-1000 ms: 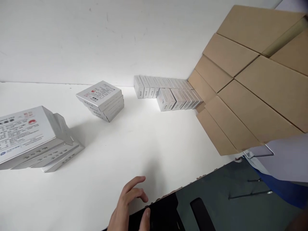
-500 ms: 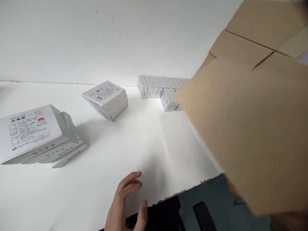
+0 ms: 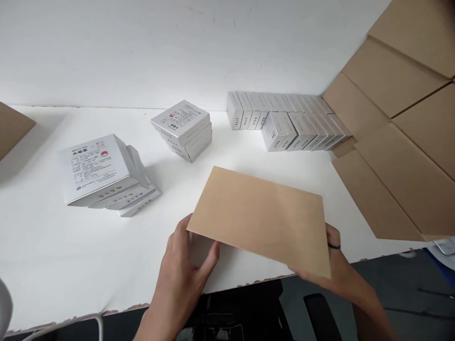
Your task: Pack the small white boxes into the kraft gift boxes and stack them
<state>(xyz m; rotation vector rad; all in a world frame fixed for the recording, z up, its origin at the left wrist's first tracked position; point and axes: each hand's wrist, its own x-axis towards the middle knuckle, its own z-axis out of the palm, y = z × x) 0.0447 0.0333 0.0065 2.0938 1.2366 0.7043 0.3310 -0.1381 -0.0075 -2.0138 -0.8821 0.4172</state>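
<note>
A plain brown cardboard box (image 3: 259,213) is held tilted above the front of the white table. My left hand (image 3: 176,272) grips its left end, with the thumb at the lower edge and the fingertips hidden behind the corner. Around the right end, my right hand (image 3: 337,265) holds the box from the side and below; the box covers part of its fingers. Beyond my left hand stands an uneven stack of silver-white printed boxes (image 3: 97,166). Another stack of such boxes (image 3: 183,123) is farther back.
Rows of small silver-white boxes (image 3: 284,104) line the wall. Brown cardboard boxes (image 3: 401,128) are piled at the right, and the corner of a brown box (image 3: 12,128) shows at far left. The table's ragged front edge (image 3: 256,282) runs beneath my hands. A pale cable (image 3: 97,319) lies lower left.
My right hand has brought the brown box from the right to the front middle. My left hand has gone from free to gripping its left end. The view has shifted.
</note>
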